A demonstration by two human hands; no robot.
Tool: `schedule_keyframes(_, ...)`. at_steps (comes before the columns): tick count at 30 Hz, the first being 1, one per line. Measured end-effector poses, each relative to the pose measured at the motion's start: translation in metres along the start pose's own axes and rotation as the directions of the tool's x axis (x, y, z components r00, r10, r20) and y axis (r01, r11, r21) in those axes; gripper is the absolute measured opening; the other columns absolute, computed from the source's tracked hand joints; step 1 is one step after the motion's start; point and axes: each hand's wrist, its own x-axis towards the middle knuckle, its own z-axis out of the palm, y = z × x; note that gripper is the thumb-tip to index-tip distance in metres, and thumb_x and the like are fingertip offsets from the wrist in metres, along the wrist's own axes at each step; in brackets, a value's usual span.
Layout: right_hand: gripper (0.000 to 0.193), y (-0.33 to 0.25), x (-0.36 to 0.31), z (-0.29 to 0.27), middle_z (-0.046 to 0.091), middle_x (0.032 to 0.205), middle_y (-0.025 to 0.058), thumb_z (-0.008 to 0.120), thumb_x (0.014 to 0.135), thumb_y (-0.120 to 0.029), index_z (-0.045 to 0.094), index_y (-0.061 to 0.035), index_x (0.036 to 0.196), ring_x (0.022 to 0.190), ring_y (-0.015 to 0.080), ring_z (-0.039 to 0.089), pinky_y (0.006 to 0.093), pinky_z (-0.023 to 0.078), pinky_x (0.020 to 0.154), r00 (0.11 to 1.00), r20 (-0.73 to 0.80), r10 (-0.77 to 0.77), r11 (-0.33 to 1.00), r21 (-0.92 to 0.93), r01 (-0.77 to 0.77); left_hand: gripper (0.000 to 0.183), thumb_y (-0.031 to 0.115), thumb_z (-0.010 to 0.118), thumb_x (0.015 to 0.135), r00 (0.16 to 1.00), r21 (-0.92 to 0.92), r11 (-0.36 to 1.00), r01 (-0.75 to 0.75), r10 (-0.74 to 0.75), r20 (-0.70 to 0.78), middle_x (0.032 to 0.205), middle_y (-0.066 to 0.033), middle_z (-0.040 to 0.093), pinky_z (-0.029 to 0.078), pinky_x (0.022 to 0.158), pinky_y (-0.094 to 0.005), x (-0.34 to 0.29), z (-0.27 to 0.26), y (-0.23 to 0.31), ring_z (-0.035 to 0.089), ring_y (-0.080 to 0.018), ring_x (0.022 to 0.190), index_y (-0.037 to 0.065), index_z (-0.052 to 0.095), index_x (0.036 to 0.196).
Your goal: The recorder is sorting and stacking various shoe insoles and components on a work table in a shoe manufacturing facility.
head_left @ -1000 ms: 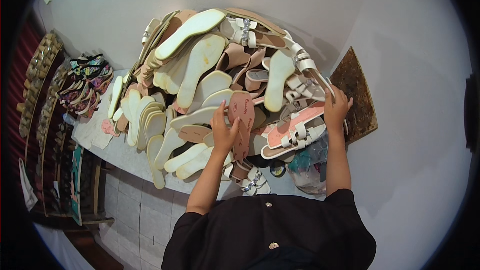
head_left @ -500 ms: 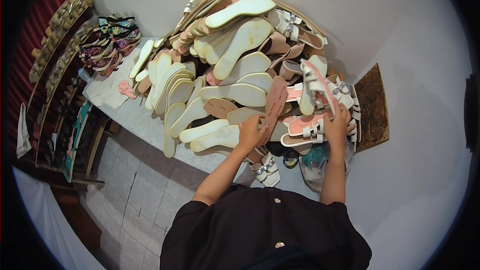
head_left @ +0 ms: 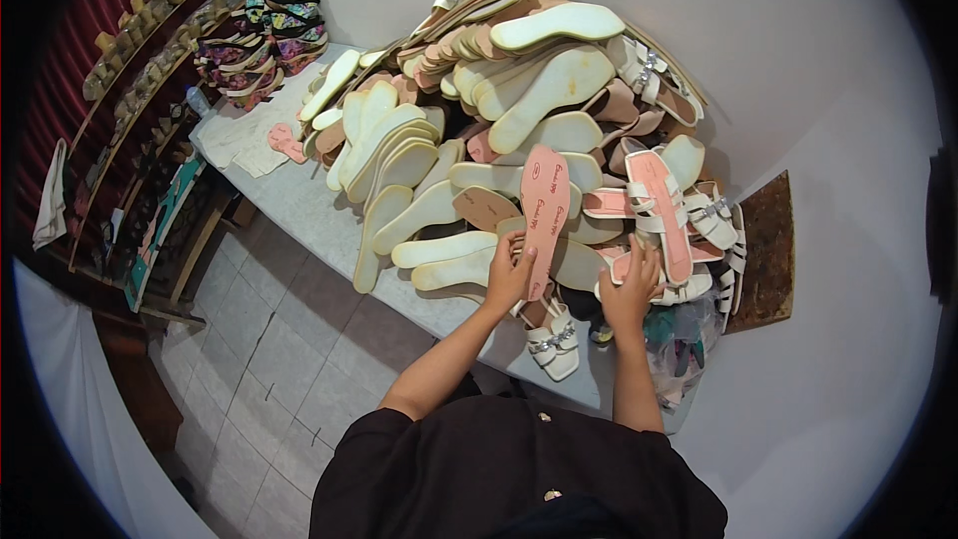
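My left hand (head_left: 511, 271) is closed on the heel end of a pink shoe sole (head_left: 545, 208) with dark printed lettering. The sole stands tilted upward in front of the heap of soles. My right hand (head_left: 631, 287) lies over white strappy sandals at the heap's right side, its fingers spread apart. Just beyond it, a white sandal with a pink footbed (head_left: 661, 202) rests on top of other sandals. A white sandal with a jewelled strap (head_left: 554, 341) lies at the table's near edge, between my forearms. What lies under my right palm is partly hidden.
A high heap of cream soles (head_left: 559, 85) covers much of the table (head_left: 334, 230). Flowered sandals (head_left: 284, 30) are stacked at the back left, near a shelf rack (head_left: 150, 50). A brown board (head_left: 763, 250) leans at the right, by a clear plastic bag (head_left: 684, 339).
The white sandal from my right hand now lies on the sandal pile, and that hand has drawn back and left. My left hand has turned the pink sole's printed face toward me. The view has shifted.
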Motion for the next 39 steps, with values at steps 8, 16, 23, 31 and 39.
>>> schedule_keyframes(8,0.051,-0.077,-0.051,0.060,0.053,0.113,0.0106,0.056,0.087,-0.018,0.034,-0.0031,0.130,0.104,0.0186,0.051,0.0367,0.034,0.094,0.952,0.301,0.049,0.536,0.796,-0.280,0.039,0.012,0.054,0.091,0.963,-0.299,0.939,0.166,-0.090,0.253,0.103,-0.0089,0.059,0.046,0.080,-0.0251,-0.024,-0.037,0.044,0.057,-0.0130,0.094,0.002,0.036,0.125)
schedule_keyframes(16,0.028,-0.180,-0.072,0.143,0.052,0.102,0.0064,0.051,0.092,-0.017,0.049,-0.0016,0.116,0.090,0.0112,0.050,0.0255,0.042,0.078,0.916,0.397,0.050,0.369,0.845,-0.386,0.050,0.020,0.045,0.095,0.926,0.163,0.986,0.044,-0.102,0.364,0.116,-0.0149,0.056,0.043,0.084,-0.0288,-0.007,-0.181,0.073,0.056,-0.0192,0.101,0.001,0.027,0.137)
schedule_keyframes(23,0.059,-0.282,-0.081,0.191,0.022,0.142,0.0202,0.017,0.096,-0.046,0.037,-0.0101,0.138,0.130,0.0343,0.017,0.0393,0.008,0.108,0.891,0.395,-0.224,0.763,0.640,-0.092,0.056,0.032,0.050,0.093,0.852,-0.142,0.885,0.444,-0.367,0.374,0.121,-0.0080,0.050,0.038,0.093,-0.0278,0.014,-0.279,0.077,0.049,-0.0139,0.107,-0.005,0.032,0.132)
schedule_keyframes(31,0.033,-0.303,-0.069,0.222,0.042,0.124,0.0185,0.050,0.088,-0.028,0.055,-0.0092,0.115,0.119,0.0338,0.033,0.0427,0.022,0.102,0.951,0.280,-0.130,0.830,0.555,-0.050,0.038,0.019,0.058,0.088,0.973,0.283,0.940,0.192,-0.221,0.071,0.108,-0.0075,0.057,0.042,0.086,-0.0285,0.025,-0.395,0.070,0.053,-0.0148,0.100,-0.001,0.049,0.119)
schedule_keyframes(39,0.036,-0.320,-0.047,0.238,0.046,0.117,0.0171,0.060,0.074,-0.011,0.054,-0.0066,0.109,0.113,0.0338,0.037,0.0422,0.026,0.099,0.991,0.114,-0.067,0.907,0.421,0.013,0.061,0.017,0.065,0.081,0.981,0.133,0.977,0.168,-0.153,-0.119,0.119,-0.0124,0.049,0.038,0.093,-0.0312,0.045,-0.495,0.064,0.045,-0.0192,0.112,0.000,0.034,0.130)
